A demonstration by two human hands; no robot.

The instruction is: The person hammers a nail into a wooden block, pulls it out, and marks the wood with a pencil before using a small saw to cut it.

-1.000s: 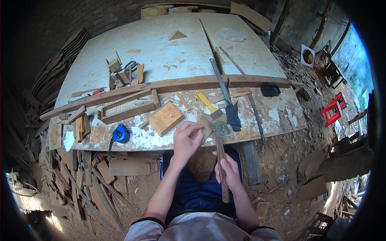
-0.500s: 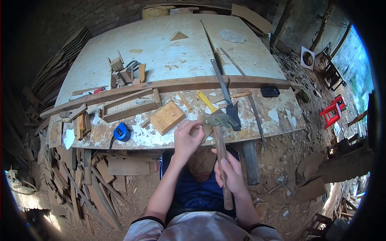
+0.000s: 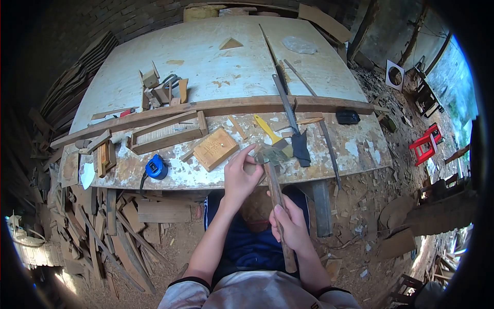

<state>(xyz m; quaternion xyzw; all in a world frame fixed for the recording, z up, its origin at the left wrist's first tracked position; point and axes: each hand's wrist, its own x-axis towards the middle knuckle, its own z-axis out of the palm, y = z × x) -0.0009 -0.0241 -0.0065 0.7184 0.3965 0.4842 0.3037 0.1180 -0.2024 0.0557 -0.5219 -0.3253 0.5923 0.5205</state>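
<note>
My right hand (image 3: 289, 220) is wrapped round the wooden handle of a hammer (image 3: 274, 193), whose blurred dark head lies over the table's front edge. Close to that head, the thumb and fingers of my left hand (image 3: 241, 172) are pinched together. Whatever they hold is too small and covered to make out. A wooden block (image 3: 216, 149) with a patch of small dots lies just left of my left hand. Beyond the hammer head are a brush with a yellow handle (image 3: 265, 127) and a long metal tool (image 3: 285, 103) with a dark wrapped end (image 3: 300, 149).
A long wooden beam (image 3: 226, 106) crosses the worn table (image 3: 154, 62). On the front part lie a blue tape measure (image 3: 156, 167), an open wooden frame (image 3: 167, 135), a black case (image 3: 347, 117) and a thin metal rod (image 3: 329, 149). Scrap wood (image 3: 123, 242) covers the floor at left.
The hammer head has swung left, closer to my left fingers, and my right hand has tilted with the handle. My left hand keeps its pinch in nearly the same place.
</note>
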